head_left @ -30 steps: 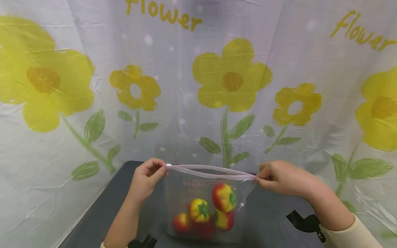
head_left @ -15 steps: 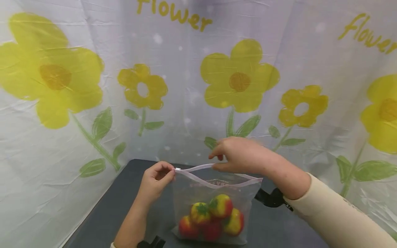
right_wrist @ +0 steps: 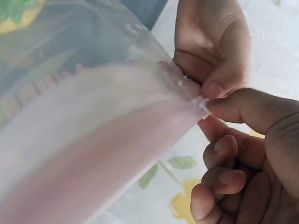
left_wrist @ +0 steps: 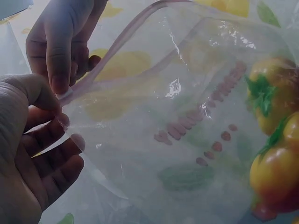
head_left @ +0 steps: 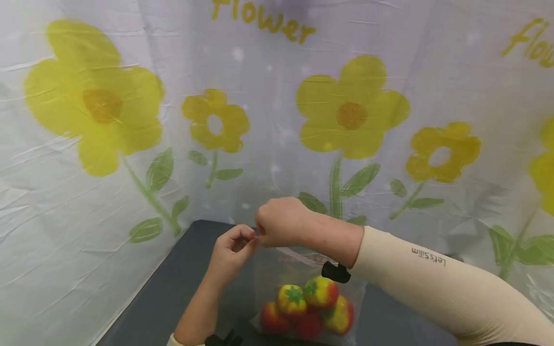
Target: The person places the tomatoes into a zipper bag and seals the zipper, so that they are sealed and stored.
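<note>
A see-through slider zip bag stands on the dark table, with several shiny red-and-yellow fruits with green star-shaped tops at its bottom. My left hand pinches the bag's upper left corner between thumb and index finger. Right beside it, my right hand pinches the small whitish slider at the same end of the pink zip strip, its other fingers curled. The bag's mouth gapes along the strip. In the head view my right hand and forearm hide much of the strip.
The dark table reaches back to a pale curtain printed with yellow flowers and green leaves. Black straps sit at both wrists. My right sleeve crosses the right side of the table.
My right hand has let go of the bag's right corner, crossed leftward over the mouth and taken hold of the slider. My left hand keeps its pinch. The fruits have settled lower.
</note>
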Demonstrator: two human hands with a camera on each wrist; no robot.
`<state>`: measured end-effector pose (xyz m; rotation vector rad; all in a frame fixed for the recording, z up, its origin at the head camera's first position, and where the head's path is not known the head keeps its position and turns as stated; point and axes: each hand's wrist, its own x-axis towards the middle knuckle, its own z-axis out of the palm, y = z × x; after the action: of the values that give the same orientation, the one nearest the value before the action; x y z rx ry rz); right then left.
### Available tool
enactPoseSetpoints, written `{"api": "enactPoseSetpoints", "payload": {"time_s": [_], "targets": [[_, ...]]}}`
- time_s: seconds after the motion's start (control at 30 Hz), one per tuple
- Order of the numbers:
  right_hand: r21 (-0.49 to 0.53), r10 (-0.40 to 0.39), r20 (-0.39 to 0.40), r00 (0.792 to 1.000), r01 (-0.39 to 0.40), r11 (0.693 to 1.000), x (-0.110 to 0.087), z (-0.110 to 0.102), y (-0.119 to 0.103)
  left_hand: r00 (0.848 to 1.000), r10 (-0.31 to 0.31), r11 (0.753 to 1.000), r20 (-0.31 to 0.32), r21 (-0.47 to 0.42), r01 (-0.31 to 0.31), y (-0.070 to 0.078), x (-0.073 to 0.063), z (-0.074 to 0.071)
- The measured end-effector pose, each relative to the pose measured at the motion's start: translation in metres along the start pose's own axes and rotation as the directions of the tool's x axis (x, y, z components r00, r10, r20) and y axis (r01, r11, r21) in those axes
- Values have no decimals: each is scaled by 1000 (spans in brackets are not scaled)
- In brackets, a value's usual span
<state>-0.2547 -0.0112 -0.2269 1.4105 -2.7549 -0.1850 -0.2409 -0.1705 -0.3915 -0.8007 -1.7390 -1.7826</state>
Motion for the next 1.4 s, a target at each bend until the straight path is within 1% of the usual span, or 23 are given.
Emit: {"api": "enactPoseSetpoints", "payload": {"time_s": [0.13,0.2,0.27,0.33,0.4,0.53,0.63,0.73,0.8,0.87,0.9,1.0,1.03,1.07,1.13,1.17,1.2,1.23,1.27,1.33,1.37,1.4], "targets": [[36,13,15,1000,-13,999,-10,3,8,999,42,999,-9,2,-42,0,4,8],[55,26,26,999,-27,998,-19,3,15,998,50,998,-37,28,-49,0,5,10],[58,42,43,998,-45,997,-30,5,26,997,43,998,-64,46,-40,1,5,9],[53,51,47,998,-53,997,-44,7,38,996,34,998,-82,53,-29,0,5,6],[49,54,54,997,-57,997,-61,9,49,996,20,999,-86,45,-16,-1,4,1],[45,71,28,997,-73,996,-99,11,69,996,-11,999,-87,37,15,0,1,-9],[61,95,10,995,-95,994,-124,14,82,994,-27,999,-104,36,31,2,1,-16],[91,128,17,992,-129,987,-145,16,93,993,-24,999,-116,26,27,2,1,-19],[108,140,23,990,-142,984,-155,17,98,993,-27,999,-117,26,31,1,0,-19],[135,145,23,989,-147,980,-162,18,99,991,-44,999,-125,27,48,1,0,-18],[147,134,16,991,-135,980,-164,19,98,989,-61,997,-134,28,66,1,0,-17],[223,100,15,995,-101,970,-167,17,88,974,-144,986,-175,63,157,0,4,-17],[267,92,26,995,-95,959,-167,16,82,969,-173,977,-177,90,191,-1,8,-18],[315,75,39,996,-83,945,-167,14,75,966,-199,966,-167,129,222,-3,14,-19],[423,46,83,996,-77,903,-163,10,59,961,-249,939,-116,213,269,-7,34,-21],[478,34,105,994,-80,874,-160,9,50,961,-266,928,-71,250,275,-10,46,-21],[536,23,132,991,-91,839,-155,9,42,962,-274,922,-20,281,268,-14,60,-21],[588,13,158,987,-105,802,-149,9,34,960,-277,919,34,300,255,-19,74,-19],[629,6,175,985,-117,769,-142,10,25,955,-285,920,84,304,248,-23,88,-17],[702,4,198,980,-145,697,-124,15,10,939,-299,922,170,306,238,-34,111,-11],[729,4,205,979,-155,667,-115,18,4,928,-309,921,207,306,239,-40,120,-8],[744,10,207,978,-164,647,-107,21,-2,917,-322,920,237,308,244,-46,127,-5]]}}
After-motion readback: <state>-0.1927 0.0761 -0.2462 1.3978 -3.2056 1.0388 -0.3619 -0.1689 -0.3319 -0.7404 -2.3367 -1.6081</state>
